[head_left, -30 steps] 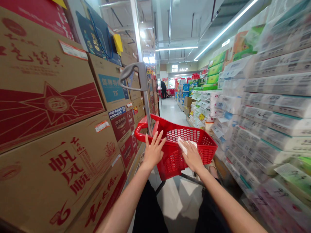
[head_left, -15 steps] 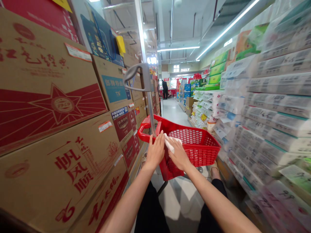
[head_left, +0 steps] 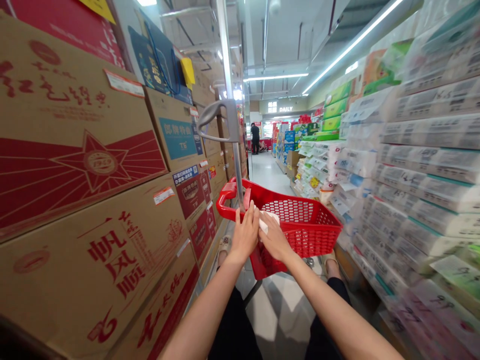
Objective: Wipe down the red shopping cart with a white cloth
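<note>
- At the near rim of the red basket (head_left: 307,227), the left hand (head_left: 245,234) is resting with fingers extended, grasping nothing visible; its palm is facing away from view.
- Just beside it at the basket's rim, the right hand (head_left: 275,237) is grasping a white cloth (head_left: 275,216) and pressing it against the basket; whether the two hands are touching, one cannot tell.
- Between the person's shoes (head_left: 330,260), the basket is standing above the pale floor (head_left: 270,167), a dark leg (head_left: 252,294) showing beneath.
- From the basket's left end, a metal pole (head_left: 237,170) is rising, carrying a grey handle (head_left: 232,120).
- Left of the basket, printed cartons (head_left: 123,235) are standing stacked.
- Right of the basket, wrapped packs (head_left: 420,165) are lying piled, partly blurred.
- Far beyond the basket, someone in dark clothing (head_left: 255,137) is standing.
</note>
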`<state>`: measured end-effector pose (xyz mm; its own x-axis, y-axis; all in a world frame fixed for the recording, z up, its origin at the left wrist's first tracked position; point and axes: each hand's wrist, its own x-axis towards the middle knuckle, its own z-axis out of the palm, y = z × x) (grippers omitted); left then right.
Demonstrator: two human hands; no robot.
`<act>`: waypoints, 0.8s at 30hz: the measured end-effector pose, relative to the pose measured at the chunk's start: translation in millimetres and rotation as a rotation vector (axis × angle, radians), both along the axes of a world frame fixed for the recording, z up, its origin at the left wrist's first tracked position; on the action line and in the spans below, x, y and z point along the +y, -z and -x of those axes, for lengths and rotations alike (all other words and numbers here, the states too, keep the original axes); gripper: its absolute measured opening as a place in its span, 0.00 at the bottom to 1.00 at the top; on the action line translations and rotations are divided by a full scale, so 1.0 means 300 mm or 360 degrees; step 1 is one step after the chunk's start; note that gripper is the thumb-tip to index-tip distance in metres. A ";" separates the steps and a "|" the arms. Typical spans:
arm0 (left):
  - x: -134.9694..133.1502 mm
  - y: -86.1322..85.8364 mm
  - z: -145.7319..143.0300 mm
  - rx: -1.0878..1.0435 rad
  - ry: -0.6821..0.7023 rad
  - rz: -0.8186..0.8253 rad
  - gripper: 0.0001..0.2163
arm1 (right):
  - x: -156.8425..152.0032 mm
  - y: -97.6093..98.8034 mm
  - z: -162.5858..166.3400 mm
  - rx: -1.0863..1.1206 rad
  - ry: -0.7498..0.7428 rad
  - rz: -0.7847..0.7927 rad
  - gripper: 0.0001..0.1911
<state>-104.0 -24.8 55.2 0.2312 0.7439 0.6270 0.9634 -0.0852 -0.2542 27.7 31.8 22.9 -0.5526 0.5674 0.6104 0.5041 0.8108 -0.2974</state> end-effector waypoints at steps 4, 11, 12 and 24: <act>-0.002 0.005 0.010 -0.0009 0.0028 0.0028 0.36 | 0.000 0.025 -0.078 -0.0013 0.0079 -0.0081 0.37; 0.002 0.026 0.006 -0.0024 0.0088 0.0063 0.35 | 0.065 0.124 -0.333 -0.0206 0.0472 -0.0158 0.36; 0.007 0.032 0.000 -0.0035 0.0086 0.0052 0.34 | 0.072 0.131 -0.353 -0.0231 0.0518 -0.0173 0.36; 0.049 0.079 -0.094 -0.0018 0.0034 0.0036 0.32 | 0.012 0.077 -0.197 -0.0123 0.0271 -0.0136 0.36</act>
